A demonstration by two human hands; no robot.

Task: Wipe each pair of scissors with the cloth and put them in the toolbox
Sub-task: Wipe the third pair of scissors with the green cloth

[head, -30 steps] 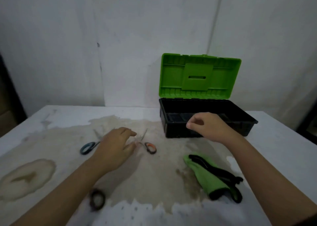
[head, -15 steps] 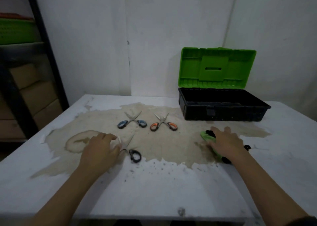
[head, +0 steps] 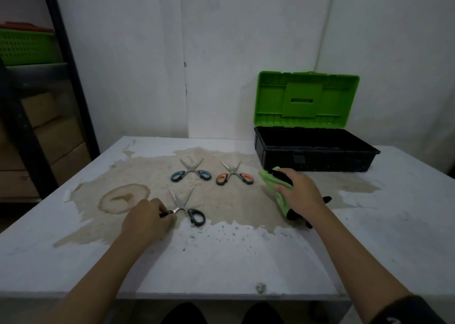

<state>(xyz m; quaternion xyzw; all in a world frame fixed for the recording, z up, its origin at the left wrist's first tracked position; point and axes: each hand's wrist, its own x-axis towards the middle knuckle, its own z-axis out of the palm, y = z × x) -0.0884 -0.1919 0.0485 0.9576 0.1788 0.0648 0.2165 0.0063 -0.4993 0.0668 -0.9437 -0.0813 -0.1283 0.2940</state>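
So right now my left hand (head: 147, 219) is down on the surface (head: 221, 262) with its fingers curled around one handle of the black-handled scissors (head: 190, 213), which lie flat with the blades spread open and pointing away from me. My right hand (head: 299, 193) sits on top of the green and black cloth (head: 269, 179), just in front of the toolbox (head: 315, 156). Honestly, I can't tell if it's gripping the cloth or just pressing on it. The other two pairs, the blue-handled scissors (head: 190, 173) and the orange-handled scissors (head: 234, 176), lie side by side further back, both splayed open on the big tan stain (head: 152, 176). The toolbox is at the back right with its green lid (head: 306, 99) standing up, and the black tray looks dark inside. Off to the left there's a rack with a green basket (head: 22, 45).
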